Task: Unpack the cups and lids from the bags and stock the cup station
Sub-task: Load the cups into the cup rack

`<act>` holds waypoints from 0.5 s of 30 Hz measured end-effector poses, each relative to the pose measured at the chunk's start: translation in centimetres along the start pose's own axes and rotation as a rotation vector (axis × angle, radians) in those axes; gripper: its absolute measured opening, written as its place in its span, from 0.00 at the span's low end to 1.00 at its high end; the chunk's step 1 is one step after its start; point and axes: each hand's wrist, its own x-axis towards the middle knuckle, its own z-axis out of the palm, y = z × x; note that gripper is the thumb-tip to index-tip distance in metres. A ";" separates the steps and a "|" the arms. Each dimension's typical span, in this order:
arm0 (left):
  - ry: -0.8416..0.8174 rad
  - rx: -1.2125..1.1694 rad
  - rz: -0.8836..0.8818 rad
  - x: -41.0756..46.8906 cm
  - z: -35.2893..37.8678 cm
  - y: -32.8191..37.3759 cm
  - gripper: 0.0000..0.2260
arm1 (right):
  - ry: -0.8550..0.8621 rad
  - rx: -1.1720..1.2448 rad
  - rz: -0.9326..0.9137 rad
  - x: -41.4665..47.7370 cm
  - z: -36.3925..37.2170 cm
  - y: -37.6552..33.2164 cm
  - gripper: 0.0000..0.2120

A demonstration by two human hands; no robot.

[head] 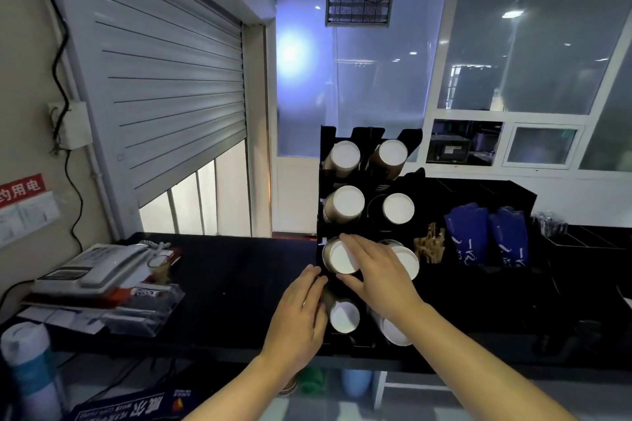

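A black cup station [323,212] stands on the dark counter, with two columns of slots holding stacks of brown paper cups, white bottoms facing me. My right hand [372,270] lies with straight fingers over the cup stack [337,258] in the third slot down on the left, thumb beneath its rim. My left hand [301,314] rests flat against the station's left side, beside the bottom-left cup stack [343,316]. Other stacks fill the upper slots [343,205]. No bags or lids are plainly visible.
Left on the counter sit a telephone [99,263], papers and a clear plastic tray [143,311]. Right of the station are wooden stirrers [429,244], blue sleeves [470,232] in a black organiser and glasses [550,224]. A roll [29,372] stands at the bottom left.
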 end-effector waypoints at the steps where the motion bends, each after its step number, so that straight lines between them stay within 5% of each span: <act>1: -0.002 0.004 -0.003 -0.1 0.0 0.1 0.21 | -0.003 -0.003 0.000 0.0 0.0 0.0 0.34; 8: -0.059 0.135 -0.058 -0.2 -0.1 1.6 0.24 | -0.061 -0.071 -0.068 -0.5 -0.7 0.2 0.36; 15: -0.044 -0.004 0.221 -1.6 1.5 7.4 0.20 | 0.270 -0.030 -0.189 -7.3 -5.0 1.9 0.08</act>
